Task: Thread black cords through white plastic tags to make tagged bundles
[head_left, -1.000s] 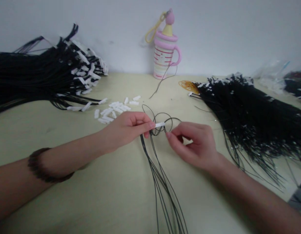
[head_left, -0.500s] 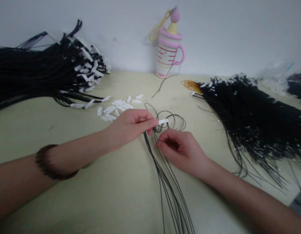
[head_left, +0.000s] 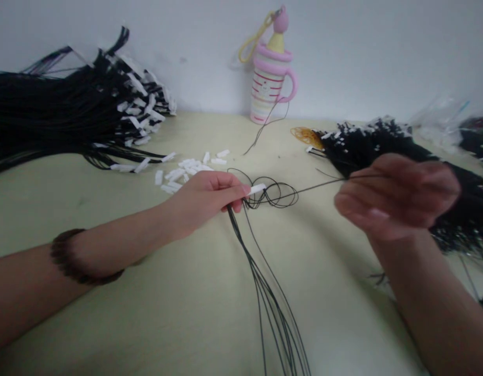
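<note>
My left hand (head_left: 215, 198) pinches a small white connector (head_left: 257, 189) between thumb and fingers. Thin black wires (head_left: 260, 282) hang from under that hand toward the table's near edge, and a few loop just beyond the connector. Off to the right, my right hand (head_left: 398, 198) is raised, its fingers closed and smeared by motion. From it a single black wire (head_left: 315, 186) runs taut back to the connector's right end. Just behind my left hand lies a scatter of loose white connectors (head_left: 190, 166).
A big bundle of black wires with white connectors (head_left: 69, 109) fills the left side. Another black wire bundle (head_left: 376, 141) lies at the right, partly behind my right hand. A pink-handled cup (head_left: 267, 83) stands against the wall, and a clear plastic bag (head_left: 440, 128) sits far right.
My right hand has moved up and to the right, drawing one black wire out straight. My left hand keeps its pinch on the white connector and has shifted only slightly.
</note>
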Demonstrator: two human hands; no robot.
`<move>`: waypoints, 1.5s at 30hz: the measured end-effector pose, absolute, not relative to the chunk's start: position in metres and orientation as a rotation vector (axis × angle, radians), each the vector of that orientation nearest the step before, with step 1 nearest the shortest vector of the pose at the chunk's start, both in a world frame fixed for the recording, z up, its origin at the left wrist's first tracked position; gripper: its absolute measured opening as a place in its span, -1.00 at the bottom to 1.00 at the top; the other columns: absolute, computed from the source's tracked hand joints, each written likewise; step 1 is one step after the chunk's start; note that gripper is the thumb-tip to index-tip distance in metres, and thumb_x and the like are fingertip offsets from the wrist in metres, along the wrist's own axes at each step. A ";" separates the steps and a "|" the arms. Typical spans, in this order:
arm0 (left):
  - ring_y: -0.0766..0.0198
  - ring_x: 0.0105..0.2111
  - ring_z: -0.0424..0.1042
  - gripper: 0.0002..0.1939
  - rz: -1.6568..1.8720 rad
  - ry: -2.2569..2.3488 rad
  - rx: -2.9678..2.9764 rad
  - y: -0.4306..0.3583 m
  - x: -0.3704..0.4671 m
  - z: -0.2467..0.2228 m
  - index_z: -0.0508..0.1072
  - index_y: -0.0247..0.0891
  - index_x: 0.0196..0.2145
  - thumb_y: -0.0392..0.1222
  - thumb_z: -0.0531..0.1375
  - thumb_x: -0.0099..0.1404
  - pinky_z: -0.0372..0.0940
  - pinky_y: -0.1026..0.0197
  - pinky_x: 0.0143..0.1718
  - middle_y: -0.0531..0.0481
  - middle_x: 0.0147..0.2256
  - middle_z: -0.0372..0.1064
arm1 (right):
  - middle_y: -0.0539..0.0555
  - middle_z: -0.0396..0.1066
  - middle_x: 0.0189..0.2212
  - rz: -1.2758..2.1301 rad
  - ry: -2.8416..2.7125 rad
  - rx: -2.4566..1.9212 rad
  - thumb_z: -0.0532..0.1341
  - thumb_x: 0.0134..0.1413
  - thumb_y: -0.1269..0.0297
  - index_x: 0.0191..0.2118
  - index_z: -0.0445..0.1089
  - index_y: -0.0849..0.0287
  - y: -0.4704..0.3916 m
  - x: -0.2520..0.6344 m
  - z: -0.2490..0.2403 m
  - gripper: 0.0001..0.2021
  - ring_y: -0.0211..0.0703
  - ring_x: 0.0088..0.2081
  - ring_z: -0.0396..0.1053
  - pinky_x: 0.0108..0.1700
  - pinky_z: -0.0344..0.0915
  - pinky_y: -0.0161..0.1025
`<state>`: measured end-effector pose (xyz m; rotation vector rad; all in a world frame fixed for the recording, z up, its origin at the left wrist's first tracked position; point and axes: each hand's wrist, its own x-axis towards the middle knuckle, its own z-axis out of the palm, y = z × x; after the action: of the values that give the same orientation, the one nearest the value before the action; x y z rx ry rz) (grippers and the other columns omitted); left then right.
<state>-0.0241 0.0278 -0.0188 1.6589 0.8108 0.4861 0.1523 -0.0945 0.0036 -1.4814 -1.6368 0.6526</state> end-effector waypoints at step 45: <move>0.39 -0.56 0.21 -0.72 0.535 0.836 1.632 0.029 -0.024 -0.022 0.38 -0.26 -0.62 -0.04 0.18 0.12 0.07 0.28 -0.49 0.10 -0.62 0.28 | -0.09 0.08 -0.67 0.252 -1.857 -1.622 0.06 0.11 0.35 -0.57 0.26 0.25 -0.079 0.137 -0.020 -0.74 -0.43 -0.60 0.03 -0.51 -0.02 -0.40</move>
<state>-0.0235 0.0289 -0.0222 1.6321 0.8361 0.5345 0.1367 -0.0786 -0.0203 -1.6218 -1.8574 0.2525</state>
